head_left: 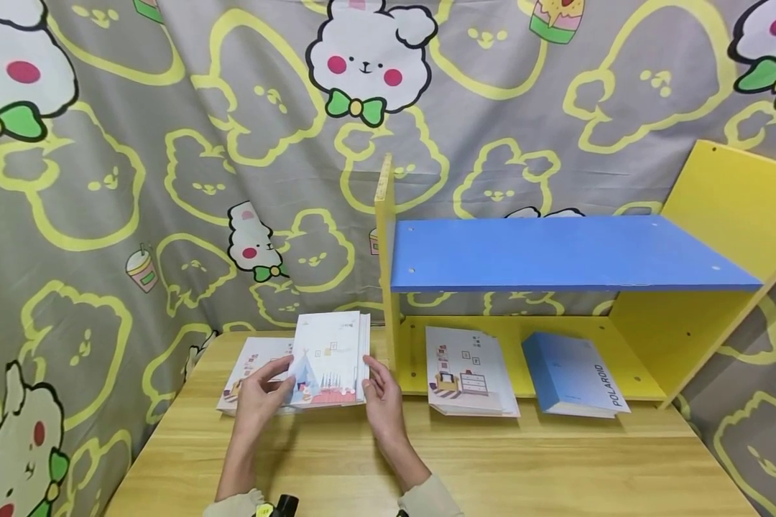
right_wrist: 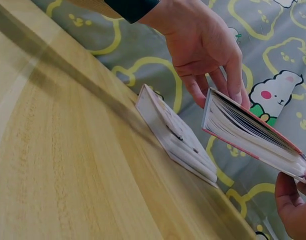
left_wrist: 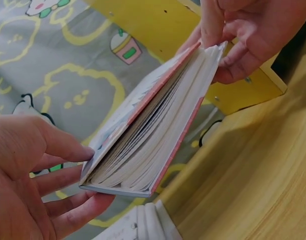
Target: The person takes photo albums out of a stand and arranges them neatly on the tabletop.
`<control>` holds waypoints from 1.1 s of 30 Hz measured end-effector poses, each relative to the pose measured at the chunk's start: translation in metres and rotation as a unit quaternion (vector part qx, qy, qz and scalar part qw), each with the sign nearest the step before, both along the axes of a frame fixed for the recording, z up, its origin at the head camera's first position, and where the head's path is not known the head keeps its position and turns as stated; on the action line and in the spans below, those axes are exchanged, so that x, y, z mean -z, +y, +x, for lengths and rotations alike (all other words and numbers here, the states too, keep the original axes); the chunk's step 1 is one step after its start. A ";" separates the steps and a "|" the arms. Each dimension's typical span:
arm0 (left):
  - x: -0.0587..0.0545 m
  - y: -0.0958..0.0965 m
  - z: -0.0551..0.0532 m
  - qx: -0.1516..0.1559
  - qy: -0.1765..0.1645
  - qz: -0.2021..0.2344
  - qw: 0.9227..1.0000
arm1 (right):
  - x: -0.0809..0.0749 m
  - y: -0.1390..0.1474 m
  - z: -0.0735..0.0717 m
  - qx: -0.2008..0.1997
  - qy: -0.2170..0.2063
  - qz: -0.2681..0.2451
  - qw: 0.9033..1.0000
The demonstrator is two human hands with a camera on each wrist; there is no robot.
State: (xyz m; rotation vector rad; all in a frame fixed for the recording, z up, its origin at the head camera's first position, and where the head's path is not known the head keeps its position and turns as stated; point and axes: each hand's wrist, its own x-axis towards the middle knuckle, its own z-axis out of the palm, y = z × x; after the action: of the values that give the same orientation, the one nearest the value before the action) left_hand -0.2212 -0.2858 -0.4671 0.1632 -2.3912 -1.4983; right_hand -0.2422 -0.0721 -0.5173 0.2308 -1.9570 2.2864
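Fingers of the left hand [head_left: 257,398] and right hand [head_left: 383,406] pinch opposite sides of a white book [head_left: 323,352], raised above the table [head_left: 524,459], its illustrated cover facing up. Another book [head_left: 255,355] lies on the table to its left. To the right stands a yellow shelf [head_left: 737,208]; a chair-print book [head_left: 468,362] and a blue Polaroid book [head_left: 572,370] lie at its bottom.

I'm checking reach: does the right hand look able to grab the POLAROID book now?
Probably not yet: the right hand holds the tent-print book, though nothing lies on the POLAROID book.
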 end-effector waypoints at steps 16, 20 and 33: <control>0.010 -0.003 -0.002 -0.005 -0.008 0.008 1.000 | 0.009 0.000 -0.003 -0.015 -0.015 -0.004 1.000; 0.012 -0.003 -0.003 -0.008 -0.010 0.013 1.000 | 0.010 0.000 -0.002 -0.025 -0.019 -0.016 0.999; 0.013 -0.003 -0.004 -0.002 -0.011 0.040 0.999 | 0.008 0.001 -0.003 -0.042 -0.040 -0.045 0.997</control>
State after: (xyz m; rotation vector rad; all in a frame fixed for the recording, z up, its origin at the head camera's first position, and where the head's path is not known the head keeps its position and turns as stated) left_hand -0.2248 -0.2889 -0.4802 0.2039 -2.3469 -1.5989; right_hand -0.2456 -0.0708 -0.5254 0.2205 -1.9084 2.4666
